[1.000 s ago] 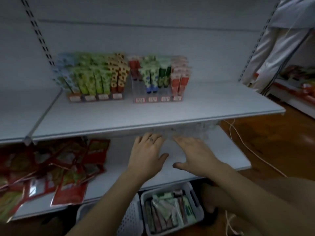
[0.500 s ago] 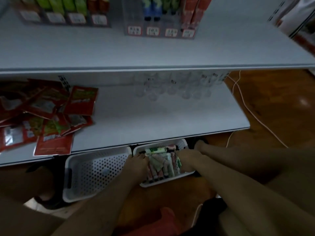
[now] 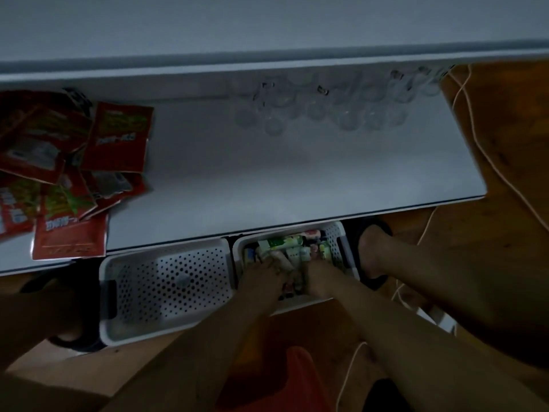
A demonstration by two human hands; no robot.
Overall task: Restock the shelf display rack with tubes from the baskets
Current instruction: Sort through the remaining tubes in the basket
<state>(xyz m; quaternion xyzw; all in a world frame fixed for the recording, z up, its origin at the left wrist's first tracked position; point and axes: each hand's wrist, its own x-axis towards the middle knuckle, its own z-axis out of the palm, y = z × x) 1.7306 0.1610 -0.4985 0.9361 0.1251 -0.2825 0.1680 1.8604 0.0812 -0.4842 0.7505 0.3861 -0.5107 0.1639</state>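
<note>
A white perforated basket (image 3: 341,242) on the floor under the lower shelf holds several tubes (image 3: 282,242) in green, white and pink. Both my hands are down inside it. My left hand (image 3: 261,275) lies on the tubes at the basket's left side and my right hand (image 3: 319,273) at its right side, with a few tubes between them. The dim light hides whether the fingers are closed around any tube. A clear plastic display rack (image 3: 326,105) with round holes stands at the back of the lower shelf (image 3: 267,179), with no tubes in it.
A second white basket (image 3: 166,289) sits to the left with nothing in it. Red snack packets (image 3: 71,173) are piled on the shelf's left. The upper shelf's edge (image 3: 267,60) overhangs. A white cable (image 3: 487,156) runs over the wooden floor at right. My sandalled foot (image 3: 371,251) is beside the basket.
My view has tilted down from the upper shelf to the floor. Both hands left the lower shelf and went into the right basket, moving from its rim deeper among the tubes.
</note>
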